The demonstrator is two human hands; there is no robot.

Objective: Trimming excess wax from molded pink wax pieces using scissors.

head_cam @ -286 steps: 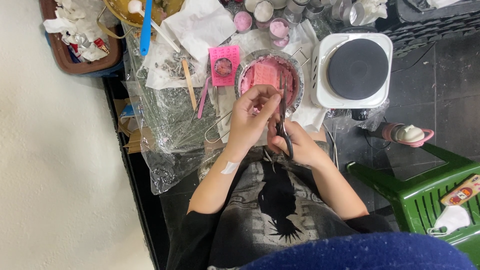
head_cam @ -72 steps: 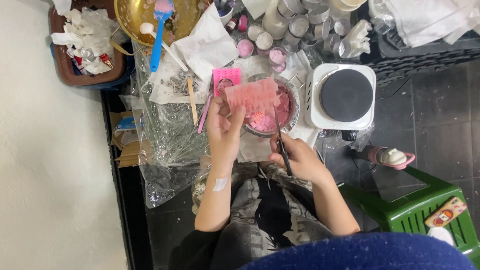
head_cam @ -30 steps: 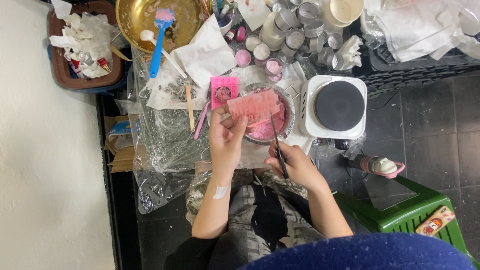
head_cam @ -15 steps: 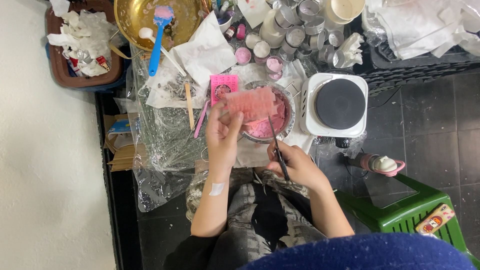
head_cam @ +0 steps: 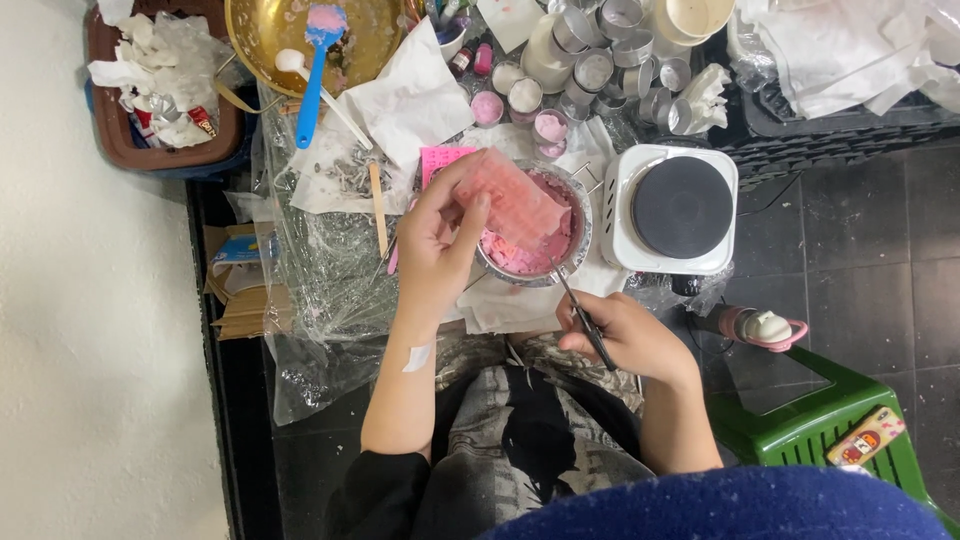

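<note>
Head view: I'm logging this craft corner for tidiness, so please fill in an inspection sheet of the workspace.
Surface: crinkled clear plastic sheet over a low work area.
Job's things: pink slab held over a metal bowl of pink pieces; scissors.
Clutter: brass pan, blue brush, small metal cups, tissue-filled brown tray.
Grippers: left hand pinches the slab; right hand grips the scissors.
Cables: black lead beside the white hotplate.
Surroundings: dark tiled floor, green plastic stool.
</note>
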